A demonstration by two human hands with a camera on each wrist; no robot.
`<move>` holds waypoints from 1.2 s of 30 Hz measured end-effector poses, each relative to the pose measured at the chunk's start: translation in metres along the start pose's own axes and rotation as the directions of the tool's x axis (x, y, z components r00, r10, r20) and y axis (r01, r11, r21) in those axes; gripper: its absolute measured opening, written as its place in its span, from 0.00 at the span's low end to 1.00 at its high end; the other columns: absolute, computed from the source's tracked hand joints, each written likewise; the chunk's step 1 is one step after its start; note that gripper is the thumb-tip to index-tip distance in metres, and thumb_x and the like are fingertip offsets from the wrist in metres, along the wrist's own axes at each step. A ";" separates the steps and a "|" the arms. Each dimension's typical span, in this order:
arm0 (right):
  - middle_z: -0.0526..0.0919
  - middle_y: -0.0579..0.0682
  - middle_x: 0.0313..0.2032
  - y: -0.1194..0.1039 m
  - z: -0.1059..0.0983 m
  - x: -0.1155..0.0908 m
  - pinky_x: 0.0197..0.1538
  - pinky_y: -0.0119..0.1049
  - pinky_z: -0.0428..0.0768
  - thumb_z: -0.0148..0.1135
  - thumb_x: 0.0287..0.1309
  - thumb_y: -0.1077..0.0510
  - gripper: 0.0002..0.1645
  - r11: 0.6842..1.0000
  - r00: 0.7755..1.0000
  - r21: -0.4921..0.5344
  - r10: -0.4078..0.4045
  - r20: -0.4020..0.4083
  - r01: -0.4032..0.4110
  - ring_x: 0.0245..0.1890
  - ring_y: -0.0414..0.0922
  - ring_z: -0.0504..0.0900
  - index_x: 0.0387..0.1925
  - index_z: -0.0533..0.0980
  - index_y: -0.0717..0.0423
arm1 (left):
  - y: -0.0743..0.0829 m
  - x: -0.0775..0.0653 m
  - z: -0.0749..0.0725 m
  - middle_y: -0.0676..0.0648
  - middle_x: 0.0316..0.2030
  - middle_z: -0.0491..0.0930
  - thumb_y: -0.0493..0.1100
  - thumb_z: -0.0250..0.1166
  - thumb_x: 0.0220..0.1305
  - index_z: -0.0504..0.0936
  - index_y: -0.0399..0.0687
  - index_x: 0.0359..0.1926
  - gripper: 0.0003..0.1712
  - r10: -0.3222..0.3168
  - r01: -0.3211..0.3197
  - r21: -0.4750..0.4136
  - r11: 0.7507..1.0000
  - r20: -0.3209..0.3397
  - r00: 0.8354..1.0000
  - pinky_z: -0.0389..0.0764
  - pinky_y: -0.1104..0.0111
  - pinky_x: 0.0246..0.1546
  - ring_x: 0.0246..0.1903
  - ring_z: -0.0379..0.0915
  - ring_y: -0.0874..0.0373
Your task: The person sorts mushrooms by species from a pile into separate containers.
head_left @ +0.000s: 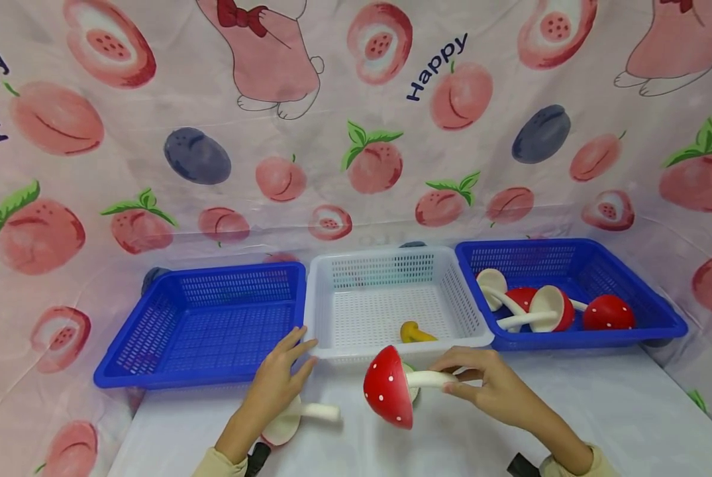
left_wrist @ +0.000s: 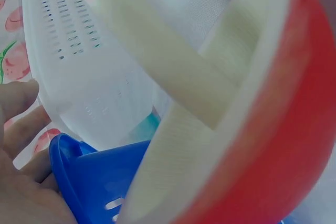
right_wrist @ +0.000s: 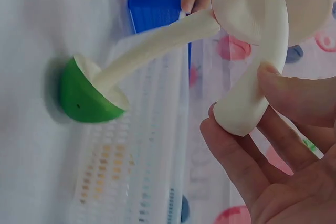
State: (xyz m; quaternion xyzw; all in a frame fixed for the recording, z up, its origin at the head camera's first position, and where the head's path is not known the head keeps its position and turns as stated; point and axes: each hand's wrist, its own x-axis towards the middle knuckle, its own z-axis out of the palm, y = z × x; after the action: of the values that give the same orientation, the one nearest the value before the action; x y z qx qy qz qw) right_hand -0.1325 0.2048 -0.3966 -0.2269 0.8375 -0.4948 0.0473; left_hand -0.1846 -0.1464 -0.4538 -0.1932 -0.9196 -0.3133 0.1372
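Observation:
My right hand [head_left: 489,387] pinches the end of the white stem of a red toy mushroom [head_left: 388,387] with white dots, held above the table with its cap to the left. In the right wrist view, thumb and fingers grip that stem [right_wrist: 252,87]. Behind it a green-capped mushroom [right_wrist: 86,95] stands on the table, mostly hidden in the head view. My left hand [head_left: 275,377], fingers loosely extended, is beside the adjoining corners of the left blue basket and the white basket; contact is unclear. Beneath it lies another red mushroom [left_wrist: 273,150], partly covered in the head view.
The left blue basket [head_left: 135,379] shows a bare floor. A yellow mushroom [head_left: 415,332] lies in the white basket [head_left: 379,298]. Several red mushrooms [head_left: 609,313] lie in the right blue basket [head_left: 588,339]. A fruit-patterned cloth [head_left: 332,159] hangs behind the baskets.

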 end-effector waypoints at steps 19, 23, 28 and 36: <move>0.81 0.51 0.39 0.000 -0.070 -0.005 0.36 0.31 0.82 0.69 0.50 0.66 0.17 0.968 0.957 -0.247 -0.032 -0.287 -0.041 0.36 0.41 0.80 0.45 0.81 0.56 | 0.000 0.002 0.001 0.40 0.61 0.71 0.44 0.66 0.61 0.83 0.43 0.50 0.17 -0.010 0.009 -0.009 1.000 -0.025 1.000 0.67 0.46 0.57 0.63 0.63 0.43; 0.78 0.54 0.39 0.003 -0.084 -0.005 0.36 0.35 0.83 0.69 0.51 0.65 0.17 0.951 0.935 -0.285 0.013 -0.355 -0.121 0.36 0.45 0.80 0.46 0.81 0.59 | 0.000 0.002 0.000 0.40 0.61 0.71 0.44 0.66 0.61 0.84 0.44 0.50 0.17 -0.005 0.005 -0.010 1.000 -0.030 1.000 0.68 0.47 0.57 0.63 0.63 0.43; 0.79 0.59 0.41 0.011 -0.102 -0.004 0.31 0.33 0.82 0.67 0.56 0.61 0.17 0.933 0.897 -0.292 0.066 -0.437 -0.211 0.37 0.56 0.81 0.48 0.80 0.61 | 0.000 0.002 0.001 0.40 0.60 0.72 0.43 0.67 0.60 0.84 0.44 0.50 0.17 -0.006 0.006 -0.011 1.000 -0.036 0.999 0.68 0.47 0.57 0.63 0.63 0.43; 0.80 0.68 0.43 0.034 -0.122 0.001 0.23 0.33 0.80 0.62 0.61 0.55 0.22 0.913 0.826 -0.260 0.129 -0.548 -0.315 0.33 0.50 0.81 0.52 0.76 0.67 | 0.001 0.003 0.000 0.40 0.60 0.72 0.43 0.67 0.59 0.84 0.43 0.49 0.17 0.000 -0.001 -0.014 1.000 -0.040 0.999 0.69 0.47 0.56 0.62 0.64 0.43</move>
State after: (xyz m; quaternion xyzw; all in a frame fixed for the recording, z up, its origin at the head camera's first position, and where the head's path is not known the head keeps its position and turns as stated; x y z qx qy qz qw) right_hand -0.1819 0.3167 -0.3638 0.0111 0.9121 -0.3764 -0.1622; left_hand -0.1865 -0.1451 -0.4525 -0.1880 -0.9146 -0.3232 0.1541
